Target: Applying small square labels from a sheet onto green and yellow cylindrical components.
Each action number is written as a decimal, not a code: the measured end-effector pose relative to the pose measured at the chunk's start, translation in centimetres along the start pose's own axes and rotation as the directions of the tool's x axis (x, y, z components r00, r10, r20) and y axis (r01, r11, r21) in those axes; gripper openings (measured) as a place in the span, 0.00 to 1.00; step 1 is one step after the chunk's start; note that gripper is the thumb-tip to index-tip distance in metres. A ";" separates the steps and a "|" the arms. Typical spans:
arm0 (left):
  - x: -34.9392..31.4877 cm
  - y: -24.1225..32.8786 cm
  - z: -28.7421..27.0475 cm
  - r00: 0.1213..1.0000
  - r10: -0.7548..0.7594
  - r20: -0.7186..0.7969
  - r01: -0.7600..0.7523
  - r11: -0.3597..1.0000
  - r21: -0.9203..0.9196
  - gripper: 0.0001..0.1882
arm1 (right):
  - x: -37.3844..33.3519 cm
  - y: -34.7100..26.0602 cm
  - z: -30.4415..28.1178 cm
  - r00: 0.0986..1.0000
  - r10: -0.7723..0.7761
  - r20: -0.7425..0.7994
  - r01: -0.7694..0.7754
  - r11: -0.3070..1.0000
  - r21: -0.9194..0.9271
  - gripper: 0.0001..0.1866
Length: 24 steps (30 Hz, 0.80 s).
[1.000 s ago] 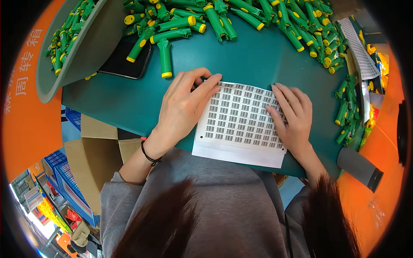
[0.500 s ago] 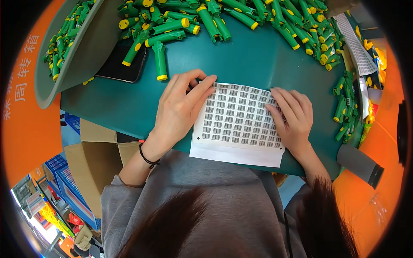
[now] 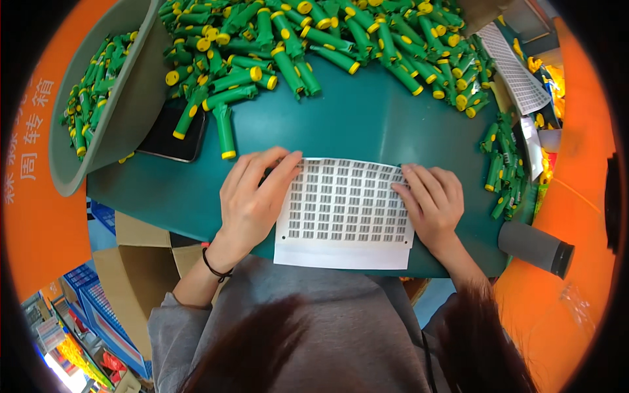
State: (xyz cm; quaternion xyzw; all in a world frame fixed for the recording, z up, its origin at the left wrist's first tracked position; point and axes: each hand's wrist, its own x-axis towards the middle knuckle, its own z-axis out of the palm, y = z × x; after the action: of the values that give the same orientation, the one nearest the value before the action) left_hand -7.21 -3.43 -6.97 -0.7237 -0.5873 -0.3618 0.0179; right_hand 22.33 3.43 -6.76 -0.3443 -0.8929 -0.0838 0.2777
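Note:
A white sheet of small printed labels (image 3: 344,203) lies at the table's near edge, in rows of dark patterned rectangles. Its lower strip is blank, with a round dark dot near each bottom corner of the printed part. At the sheet's upper left corner, the fingers of my left hand (image 3: 252,196) are closed on the edge, thumb and forefinger together. My right hand (image 3: 434,204) grips the upper right edge with bent fingers. The far edge bows up slightly between them. Beyond the left hand lies a single green tube with a yellow end (image 3: 225,131).
Many green and yellow tubes (image 3: 282,62) are heaped along the far side of the green table (image 3: 367,118). More fill a grey tub (image 3: 141,98) at left, beside a black phone (image 3: 173,134). At right are a grey cylinder (image 3: 534,247) and another label sheet (image 3: 517,69). An open carton (image 3: 147,265) stands below left.
The whole view has shifted, so the table and its things appear lower and more to the left. Both hands keep their grip on the label sheet, barely moved against the table.

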 end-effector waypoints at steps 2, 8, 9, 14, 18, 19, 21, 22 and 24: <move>-0.1 0.1 0.0 0.999 -0.031 -0.014 0.031 0.999 -0.016 0.15 | 0.3 -0.1 0.1 0.999 0.046 0.017 -0.047 0.996 0.080 0.21; -0.7 0.1 -0.1 0.997 -0.070 0.022 0.071 0.995 -0.074 0.13 | 6.5 4.9 2.8 0.973 0.205 -0.105 -0.180 0.961 0.208 0.19; -0.7 0.1 0.0 0.999 -0.034 -0.009 0.033 0.995 -0.097 0.12 | 7.1 5.6 2.8 0.971 0.210 -0.112 -0.187 0.964 0.187 0.19; -0.6 0.2 0.1 0.999 -0.032 -0.043 0.027 0.993 -0.119 0.10 | 7.6 7.6 5.4 0.947 0.319 0.038 -0.319 0.926 0.202 0.17; -0.7 -0.5 0.5 0.995 -0.089 -0.037 0.081 0.982 -0.168 0.10 | 6.8 5.8 3.3 0.830 0.536 0.152 -0.456 0.496 0.739 0.12; -0.8 -0.8 0.7 0.996 -0.073 -0.047 0.065 0.986 -0.151 0.10 | 6.4 5.1 2.5 0.788 0.561 0.253 -0.487 0.317 0.814 0.11; -1.1 -0.4 -0.2 0.995 -0.088 -0.040 0.083 0.991 -0.108 0.10 | 6.3 1.8 -1.1 0.713 0.543 0.444 -0.508 -0.036 0.861 0.11; -0.8 -0.1 -0.3 0.986 -0.165 -0.030 0.155 0.964 -0.215 0.10 | 4.8 -0.3 -1.7 0.753 0.445 0.485 -0.497 -0.099 0.862 0.11; -0.3 -0.2 -0.1 0.970 -0.243 -0.006 0.229 0.922 -0.313 0.10 | 2.1 -2.1 -1.7 0.814 0.107 0.571 -0.540 -0.222 0.811 0.15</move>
State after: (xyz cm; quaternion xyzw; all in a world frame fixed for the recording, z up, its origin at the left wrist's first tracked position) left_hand -7.43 -3.69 -7.11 -0.6331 -0.6055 -0.4653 -0.1265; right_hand 20.40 2.49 -4.08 -0.2554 -0.5516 0.7303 0.3118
